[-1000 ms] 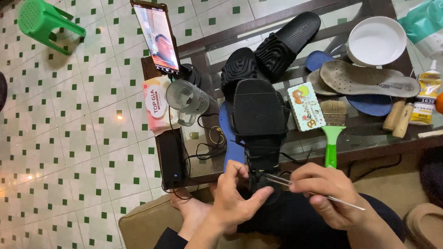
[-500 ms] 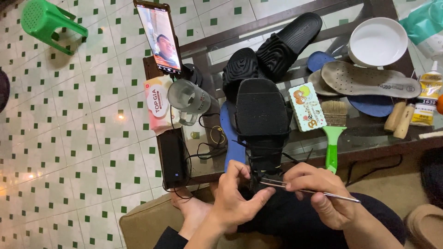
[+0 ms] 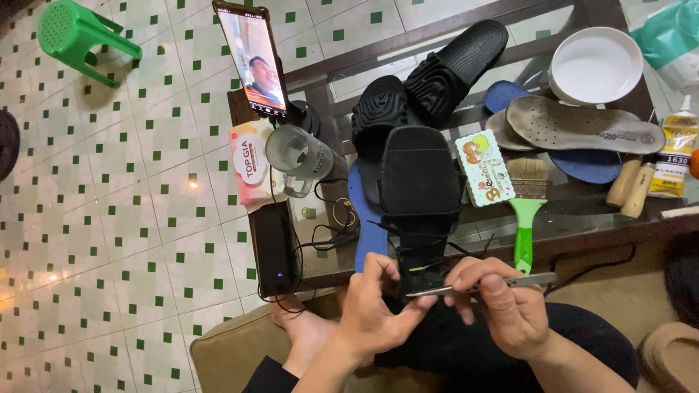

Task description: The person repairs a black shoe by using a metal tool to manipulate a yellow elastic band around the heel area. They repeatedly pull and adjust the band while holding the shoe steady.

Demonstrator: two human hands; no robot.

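The left hand (image 3: pixel 375 309) grips the near end of a black sandal (image 3: pixel 420 196), fingers curled round its heel part with the thumb up against the side. The sandal stands sole upward, its broad toe end pointing away over the near edge of the glass-topped table (image 3: pixel 582 215), with thin black straps trailing off its narrow middle. The right hand (image 3: pixel 502 306) pinches a slim metal tool (image 3: pixel 480 285) between thumb and fingers; the tool lies nearly level, its tip touching the sandal's heel part just beside the left fingertips, its other end sticking out to the right past the knuckles. Just right of the sandal lies a small card with cartoon figures (image 3: pixel 484 167), and beside that a brush with a green handle (image 3: pixel 524 211). Farther back rest a pair of black slides (image 3: pixel 429 80), grey and blue insoles (image 3: pixel 582 127) and a white bowl (image 3: pixel 595 65). A glue bottle (image 3: pixel 673 156) stands at the far right. On the left side of the table a phone (image 3: pixel 251 58) stands upright with its screen lit, near a clear mug (image 3: pixel 298 156), a tissue pack (image 3: pixel 250 164) and a black power bank (image 3: pixel 275 251). A green plastic stool (image 3: pixel 76 36) sits on the tiled floor at the far left.
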